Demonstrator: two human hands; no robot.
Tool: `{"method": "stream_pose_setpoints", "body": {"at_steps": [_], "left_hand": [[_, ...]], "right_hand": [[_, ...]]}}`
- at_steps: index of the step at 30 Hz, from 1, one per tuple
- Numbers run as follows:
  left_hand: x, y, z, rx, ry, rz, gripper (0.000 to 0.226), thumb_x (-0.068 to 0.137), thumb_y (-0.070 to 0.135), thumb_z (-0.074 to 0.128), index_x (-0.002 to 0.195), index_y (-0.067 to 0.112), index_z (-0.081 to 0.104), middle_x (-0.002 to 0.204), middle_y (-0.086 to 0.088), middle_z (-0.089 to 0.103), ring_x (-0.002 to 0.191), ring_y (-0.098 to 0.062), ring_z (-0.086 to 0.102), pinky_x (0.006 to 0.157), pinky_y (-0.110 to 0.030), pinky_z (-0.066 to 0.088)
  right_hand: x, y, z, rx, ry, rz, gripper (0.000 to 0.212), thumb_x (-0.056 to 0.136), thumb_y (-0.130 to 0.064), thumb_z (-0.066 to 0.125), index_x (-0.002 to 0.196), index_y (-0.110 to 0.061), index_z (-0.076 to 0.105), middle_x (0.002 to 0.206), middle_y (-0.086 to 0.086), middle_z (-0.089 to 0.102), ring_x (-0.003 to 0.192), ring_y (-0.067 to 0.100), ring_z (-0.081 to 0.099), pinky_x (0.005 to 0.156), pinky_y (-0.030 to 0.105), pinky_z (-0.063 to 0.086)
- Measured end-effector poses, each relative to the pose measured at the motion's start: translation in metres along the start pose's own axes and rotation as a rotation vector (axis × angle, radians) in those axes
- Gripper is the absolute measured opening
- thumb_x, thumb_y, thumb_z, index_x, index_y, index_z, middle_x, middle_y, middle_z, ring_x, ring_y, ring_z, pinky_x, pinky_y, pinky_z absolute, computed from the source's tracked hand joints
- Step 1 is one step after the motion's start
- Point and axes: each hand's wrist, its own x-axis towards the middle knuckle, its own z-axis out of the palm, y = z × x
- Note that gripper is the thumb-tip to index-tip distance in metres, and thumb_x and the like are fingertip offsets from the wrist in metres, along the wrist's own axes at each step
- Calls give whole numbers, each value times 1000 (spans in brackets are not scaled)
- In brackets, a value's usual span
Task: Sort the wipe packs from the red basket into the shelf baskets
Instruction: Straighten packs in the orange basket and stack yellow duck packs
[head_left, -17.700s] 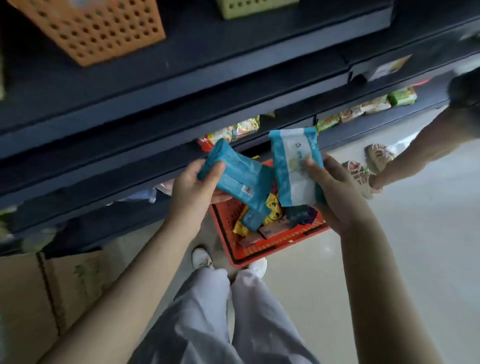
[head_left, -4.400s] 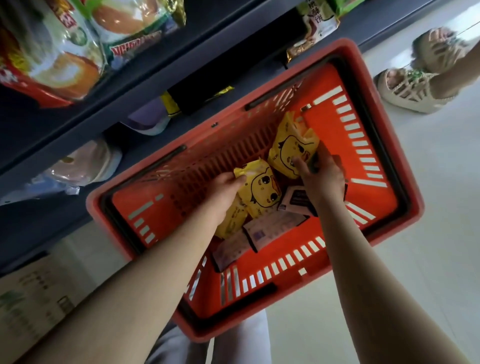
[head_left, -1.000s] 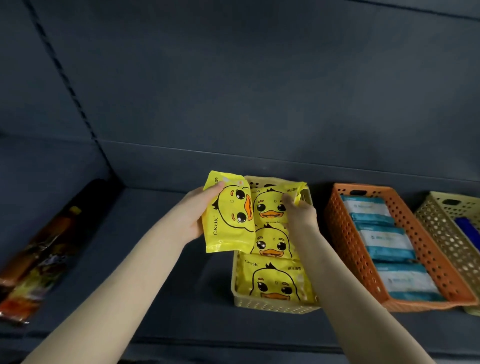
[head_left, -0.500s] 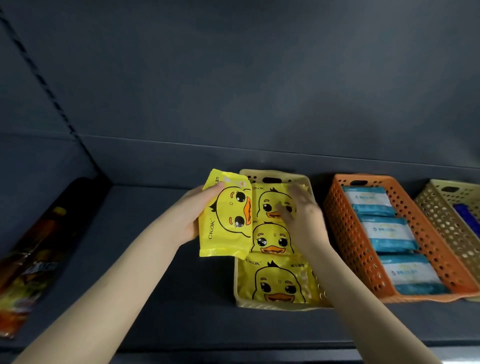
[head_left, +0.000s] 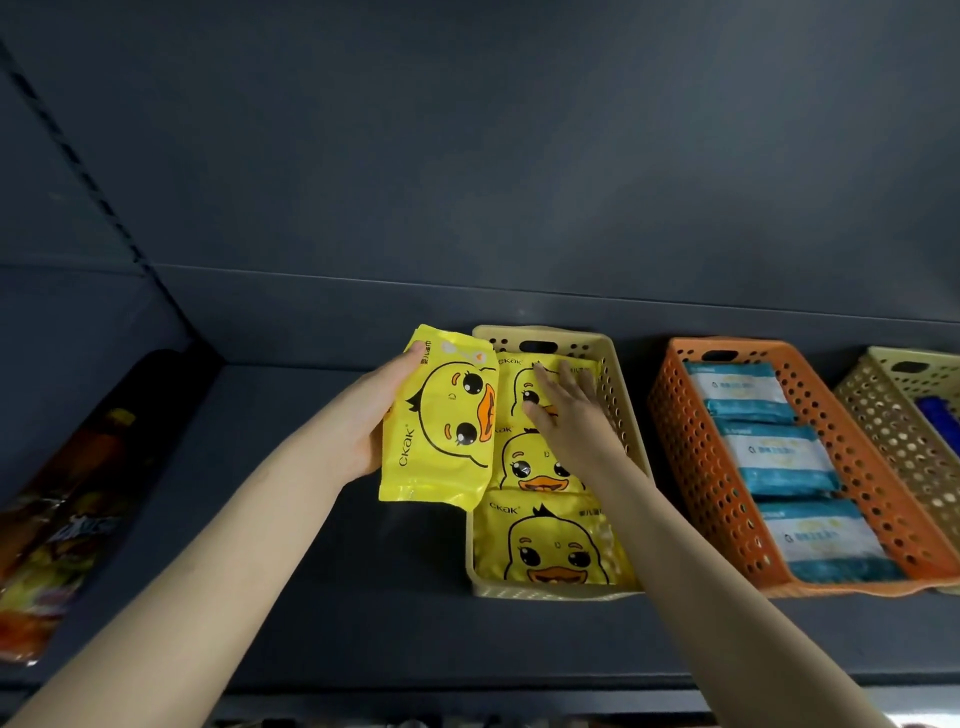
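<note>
My left hand (head_left: 363, 421) grips a yellow duck wipe pack (head_left: 441, 421), held upright just left of the cream shelf basket (head_left: 618, 395). That basket holds three yellow duck packs in a row; the nearest one (head_left: 550, 545) lies flat at the front. My right hand (head_left: 566, 415) rests flat, fingers spread, on the rearmost duck pack (head_left: 519, 379) inside the basket, holding nothing. The red basket is out of view.
An orange basket (head_left: 691, 457) to the right holds three blue-and-white wipe packs (head_left: 774, 457). A second cream basket (head_left: 883, 410) at the far right holds something blue. Dark snack bags (head_left: 57, 509) lie at the shelf's left end. The dark shelf edge (head_left: 467, 691) runs along the bottom.
My right hand let go of its duck pack in the back of the cream basket and now lies flat on it. My left hand has kept its pack beside the basket.
</note>
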Motion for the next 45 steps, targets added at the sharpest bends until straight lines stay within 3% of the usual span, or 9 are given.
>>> {"method": "stream_pose_setpoints", "body": {"at_steps": [4,7,13,17,20,31,38,41,45], "left_hand": [[-2,6,1,19,-23,36,57,87,56,59,131,19,56,128,-11,63,113,-30,64,92,-51,52],[-8,14,11,36,-74,93,37,91,43,58,119,19,64,114,-10,71,102,-27,69,81,-45,58],[-9,22,48,204,-77,258,20,88,33,67,98,16,67,96,-7,74,86,-23,72,80,-44,58],[16,27,51,615,-64,627,25,94,36,56,115,26,65,123,9,63,114,-5,57,100,-31,44],[46,27,44,896,-9,674,43,99,36,46,140,25,46,152,1,34,144,-16,21,118,-41,19],[69,8,38,1165,-59,713,54,101,16,44,151,13,24,158,-3,22,146,-23,13,119,-39,13],[70,6,35,1160,-54,740,50,100,13,43,149,11,29,157,-3,24,145,-25,14,118,-39,13],[70,6,35,1163,-55,739,49,100,14,43,148,11,31,157,-3,24,145,-25,14,118,-38,13],[72,6,33,1152,-64,745,48,100,12,42,147,13,32,157,-2,25,145,-24,15,118,-39,14]], "right_hand": [[-9,-12,-17,328,246,23,52,100,-46,38,146,-23,37,151,2,40,142,23,30,113,38,31],[-31,-26,-35,788,174,60,45,98,-45,44,134,-19,52,128,-1,61,119,18,57,99,33,47],[-66,-29,-39,1190,99,135,26,92,-25,62,108,-5,61,78,-3,72,72,12,68,69,29,58],[-82,-18,-35,1273,296,248,30,89,-20,65,113,-4,56,102,16,69,83,25,71,74,37,60],[-99,-13,-35,1332,446,311,46,88,-12,68,124,-19,40,105,10,62,88,24,71,70,37,61],[-102,-19,-11,1038,329,474,50,82,-9,74,115,-20,38,111,11,60,79,26,72,65,38,61],[-117,-28,-29,-132,395,372,63,81,-48,70,126,-17,40,117,10,52,99,32,60,73,40,51],[-105,-24,-26,-188,295,129,74,83,-55,63,145,-30,32,148,8,31,134,32,36,102,45,40],[-76,-9,6,-162,-132,-56,72,91,-64,37,149,-46,-3,158,-5,-21,145,25,-23,117,45,-10]]}}
